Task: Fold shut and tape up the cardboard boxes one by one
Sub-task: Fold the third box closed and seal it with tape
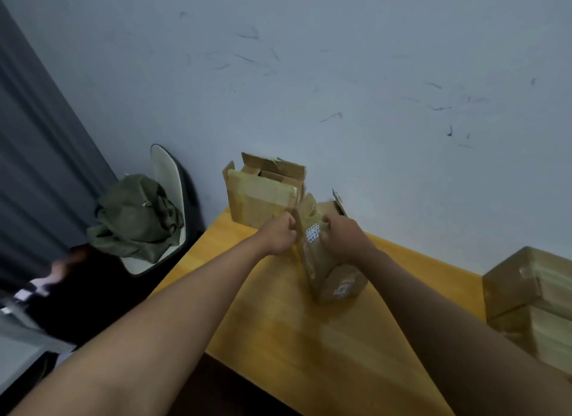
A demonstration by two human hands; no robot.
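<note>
At the far middle of the yellow wooden table [278, 338], a small cardboard box [312, 254] is held up on edge between both hands. The left hand [278, 234] is closed, fingers curled round the box's 9 o'clock edge; the right hand [343, 239] grips its 3 o'clock side, the fingers wrapped over the top near a flap [339, 202] that stands up at 1 o'clock. A white printed label [312, 234] is seen on the face between the hands.

Step in hand, as judged: the box is being positioned or its flaps are being folded; taping has not begun on it. Whether its top is fully shut cannot be told, since the frame is blurred there. The next move is judged to call for the raised flap to be pressed flat and held down with one hand while tape is fetched with the other.

A roll of brown packing tape [343, 284] lies on the table just beside the box at 5 o'clock, touching or nearly touching it.

Containers: a larger cardboard box [263, 199] stands at 11 o'clock against the wall [340, 75], its top flaps open; cardboard is seen inside, but the contents cannot be identified. At 4 o'clock, on the table's right edge, two taped boxes [532, 301] are stacked, both shut; their contents are hidden.

Off the table at 9 o'clock, a green cloth bag or cap [136, 217] rests on a white chair [164, 180].
</note>
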